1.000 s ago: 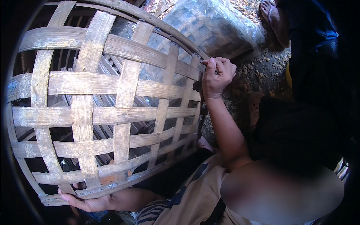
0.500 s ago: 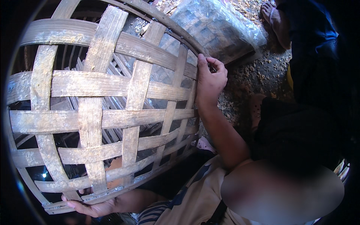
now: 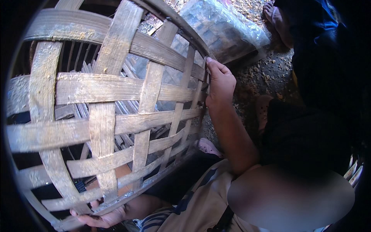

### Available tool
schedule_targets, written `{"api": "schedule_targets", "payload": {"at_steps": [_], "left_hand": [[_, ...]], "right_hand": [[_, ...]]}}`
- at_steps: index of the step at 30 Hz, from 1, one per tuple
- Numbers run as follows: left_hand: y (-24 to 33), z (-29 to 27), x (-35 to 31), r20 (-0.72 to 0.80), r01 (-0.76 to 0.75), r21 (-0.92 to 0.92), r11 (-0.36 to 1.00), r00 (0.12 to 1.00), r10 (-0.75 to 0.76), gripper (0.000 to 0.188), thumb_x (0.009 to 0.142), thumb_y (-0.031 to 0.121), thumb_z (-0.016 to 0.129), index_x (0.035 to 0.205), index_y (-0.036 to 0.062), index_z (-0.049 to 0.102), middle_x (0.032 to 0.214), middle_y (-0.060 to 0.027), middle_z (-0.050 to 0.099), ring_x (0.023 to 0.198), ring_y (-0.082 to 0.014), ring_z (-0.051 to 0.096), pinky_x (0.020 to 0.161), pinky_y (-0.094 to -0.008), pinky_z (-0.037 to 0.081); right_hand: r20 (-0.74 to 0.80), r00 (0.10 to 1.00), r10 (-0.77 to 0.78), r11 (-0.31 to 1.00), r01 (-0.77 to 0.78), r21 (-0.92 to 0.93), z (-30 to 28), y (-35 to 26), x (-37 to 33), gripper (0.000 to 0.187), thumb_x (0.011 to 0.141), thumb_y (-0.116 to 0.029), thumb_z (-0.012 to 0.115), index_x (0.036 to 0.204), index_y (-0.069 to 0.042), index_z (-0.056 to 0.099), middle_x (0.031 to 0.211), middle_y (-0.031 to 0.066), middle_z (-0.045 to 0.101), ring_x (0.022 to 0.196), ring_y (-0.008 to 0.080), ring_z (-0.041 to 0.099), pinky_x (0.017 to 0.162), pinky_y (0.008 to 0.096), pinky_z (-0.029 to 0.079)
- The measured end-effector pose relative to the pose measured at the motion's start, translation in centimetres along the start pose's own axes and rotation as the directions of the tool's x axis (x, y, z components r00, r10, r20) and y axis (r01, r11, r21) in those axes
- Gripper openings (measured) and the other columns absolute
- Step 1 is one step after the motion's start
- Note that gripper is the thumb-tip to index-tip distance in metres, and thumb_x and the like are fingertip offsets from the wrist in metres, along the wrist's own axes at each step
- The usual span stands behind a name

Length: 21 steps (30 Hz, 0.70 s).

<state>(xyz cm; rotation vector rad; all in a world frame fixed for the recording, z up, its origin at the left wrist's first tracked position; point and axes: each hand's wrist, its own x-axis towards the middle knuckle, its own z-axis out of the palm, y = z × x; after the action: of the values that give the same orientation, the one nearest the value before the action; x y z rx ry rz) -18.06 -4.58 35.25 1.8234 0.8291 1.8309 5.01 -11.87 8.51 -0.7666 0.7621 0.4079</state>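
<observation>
A large open-weave basket (image 3: 127,85) of flat, weathered bamboo slats fills the left and middle of the head view. Pale crust clings to many of its strips. At the bottom, my left hand (image 3: 106,218) grips the basket's edge, the thumb in front and fingertips showing through a gap behind. My right hand (image 3: 223,82) is closed on the rim at the far right side, thumb and fingers pinching it. Part of the basket's far side is hidden by its own slats.
Behind the basket lies a bundle of thin wooden strips (image 3: 125,141). A clear plastic-wrapped stack (image 3: 224,33) rests on the crumb-strewn ground (image 3: 266,75). Another person's sandaled foot (image 3: 280,23) is at the top right. Pink clogs (image 3: 210,147) show beside the basket.
The basket has shifted slightly right and tilted, its lower edge swinging down and right. Both hands have moved a little with it, still gripping the rim.
</observation>
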Motion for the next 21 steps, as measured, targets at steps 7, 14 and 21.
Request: {"api": "schedule_targets", "payload": {"at_steps": [7,14,21], "left_hand": [[0.3,-0.3,1.0,-0.021,-0.118,-0.009,0.993,0.993,0.118,0.043,0.098,0.042,0.056,0.127,0.0103,0.053,0.127,-0.0170,0.056,0.106,-0.0250,0.063,0.082,-0.0353,0.058],[0.6,2.5,-1.3,-0.147,-0.253,-0.103,0.962,0.960,0.237,0.041,0.098,0.042,0.055,0.126,0.0120,0.053,0.130,-0.0150,0.054,0.119,-0.0266,0.055,0.097,-0.0441,0.051],[-2.0,0.8,-1.7,-0.240,-0.003,-0.103,0.995,0.970,-0.022,0.043,0.098,0.039,0.056,0.127,0.0072,0.053,0.130,-0.0145,0.053,0.123,-0.0262,0.050,0.104,-0.0450,0.042]], "right_hand": [[0.129,0.981,-0.147,0.984,0.158,-0.082,0.8,-0.9,1.1,0.012,0.088,-0.008,0.073,0.094,0.003,0.070,0.088,0.0044,0.070,0.078,0.0093,0.063,0.075,0.0231,0.049],[0.331,0.766,-0.552,0.618,0.642,-0.454,2.1,-1.9,1.1,0.012,0.087,-0.009,0.068,0.091,0.002,0.069,0.085,0.0024,0.066,0.080,0.0097,0.058,0.077,0.0256,0.046],[0.140,0.790,-0.596,0.795,0.605,-0.030,-1.6,3.1,4.4,0.013,0.088,-0.012,0.062,0.083,0.000,0.065,0.087,0.0047,0.064,0.087,0.0134,0.056,0.081,0.0277,0.043]]}}
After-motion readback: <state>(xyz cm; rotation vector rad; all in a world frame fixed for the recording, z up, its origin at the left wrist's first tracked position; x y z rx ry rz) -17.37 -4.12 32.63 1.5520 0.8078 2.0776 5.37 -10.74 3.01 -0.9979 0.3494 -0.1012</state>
